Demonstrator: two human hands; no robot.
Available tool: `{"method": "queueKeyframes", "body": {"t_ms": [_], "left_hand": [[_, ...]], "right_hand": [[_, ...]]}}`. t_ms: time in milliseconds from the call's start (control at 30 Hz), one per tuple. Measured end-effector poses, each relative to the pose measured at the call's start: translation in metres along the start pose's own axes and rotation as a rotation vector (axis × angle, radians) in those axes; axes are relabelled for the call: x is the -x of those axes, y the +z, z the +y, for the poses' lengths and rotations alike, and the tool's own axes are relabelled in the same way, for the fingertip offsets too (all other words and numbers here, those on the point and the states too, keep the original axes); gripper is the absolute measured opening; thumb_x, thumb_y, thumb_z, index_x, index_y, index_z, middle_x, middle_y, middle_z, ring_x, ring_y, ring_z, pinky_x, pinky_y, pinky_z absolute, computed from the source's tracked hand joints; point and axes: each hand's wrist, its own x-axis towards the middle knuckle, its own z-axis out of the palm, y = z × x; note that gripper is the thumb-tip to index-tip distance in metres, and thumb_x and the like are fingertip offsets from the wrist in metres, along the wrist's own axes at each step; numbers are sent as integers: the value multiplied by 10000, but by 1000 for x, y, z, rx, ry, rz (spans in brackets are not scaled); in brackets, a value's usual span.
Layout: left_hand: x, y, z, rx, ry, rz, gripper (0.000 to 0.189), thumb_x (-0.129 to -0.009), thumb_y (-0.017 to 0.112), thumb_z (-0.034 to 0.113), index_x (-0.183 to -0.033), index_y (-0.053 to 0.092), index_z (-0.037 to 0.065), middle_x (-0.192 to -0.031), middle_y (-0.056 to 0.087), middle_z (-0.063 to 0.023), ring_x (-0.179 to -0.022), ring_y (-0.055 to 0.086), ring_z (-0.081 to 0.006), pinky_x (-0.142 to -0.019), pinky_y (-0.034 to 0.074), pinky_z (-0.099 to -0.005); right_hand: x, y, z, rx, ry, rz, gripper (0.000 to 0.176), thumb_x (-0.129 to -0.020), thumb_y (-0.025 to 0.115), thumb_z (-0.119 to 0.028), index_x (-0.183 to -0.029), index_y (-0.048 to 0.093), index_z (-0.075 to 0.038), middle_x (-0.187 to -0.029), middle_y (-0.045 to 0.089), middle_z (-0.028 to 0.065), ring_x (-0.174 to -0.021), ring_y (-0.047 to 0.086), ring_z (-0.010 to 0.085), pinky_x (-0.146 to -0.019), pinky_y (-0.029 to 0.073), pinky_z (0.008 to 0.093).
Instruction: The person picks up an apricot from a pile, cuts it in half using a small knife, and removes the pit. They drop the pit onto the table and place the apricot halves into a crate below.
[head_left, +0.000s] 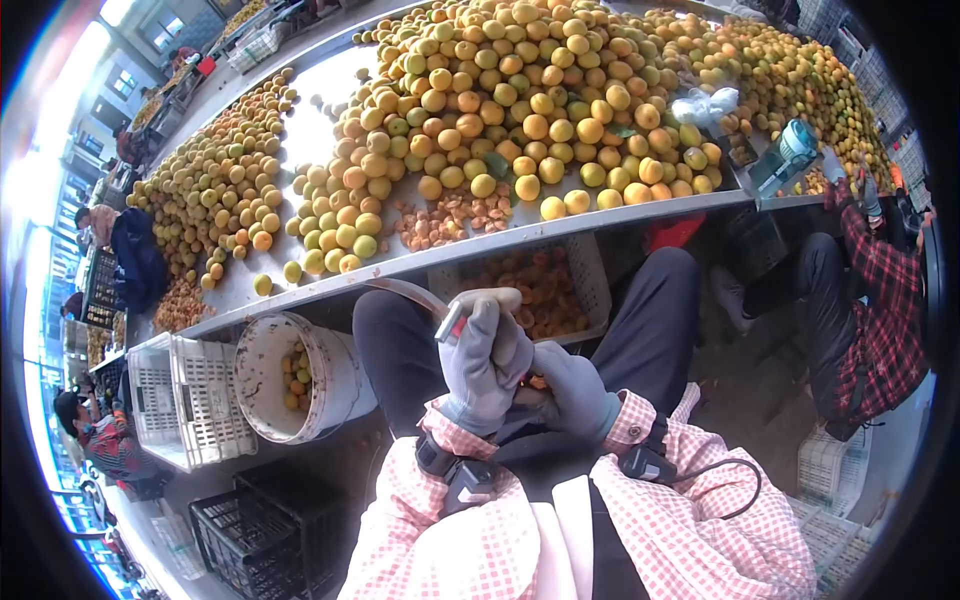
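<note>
grey-gloved left hand (487,362) gripping slim metal blade (450,322), right hand (577,396) pressed alongside

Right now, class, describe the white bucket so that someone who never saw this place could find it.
Find the long metal table heaped with yellow fruit. Under its near edge, left of the seated person's knees, sits the white bucket with a few fruit inside. It is round and smooth-walled, unlike the slatted white crate beside it.
</note>
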Motion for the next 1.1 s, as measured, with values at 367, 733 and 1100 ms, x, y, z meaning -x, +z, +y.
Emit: {"method": "queueKeyframes", "body": {"t_ms": [367, 733, 1100], "left_hand": [[-19, -49, 12, 72, 54, 165, 252, -997, 496, 269, -1064, 625, 64, -567, 348, 56, -386, 252, -35, -357, 221, -209], [-14, -80, 0, 16, -49, 278, 264, -986, 516, 297, -1033, 616, 58, -553, 347, 50, -371, 259, -40, -346, 230, -214], [-23, -111, -17, 16, -233, 245, 210, -979, 532, 237, -1005, 591, 37, -556, 405, 14, -372, 300, -55, -345, 263, -230]], "right_hand": [[-7, 14, 38, -1431, 1033, 168, 388, -980, 426, -488, -1082, 535, -129, -969, 608, 47, -809, 611, 133, -640, 495, 236], [-14, 64, 150, -526, 1062, 354, 335, -989, 524, -310, -1117, 593, -9, -1012, 627, 59, -960, 587, 150, -829, 446, 225], [-142, 27, 112, -325, 311, 243, 293, -928, 623, -241, -1137, 598, -37, -967, 680, 75, -868, 631, 172, -787, 499, 300]]}}
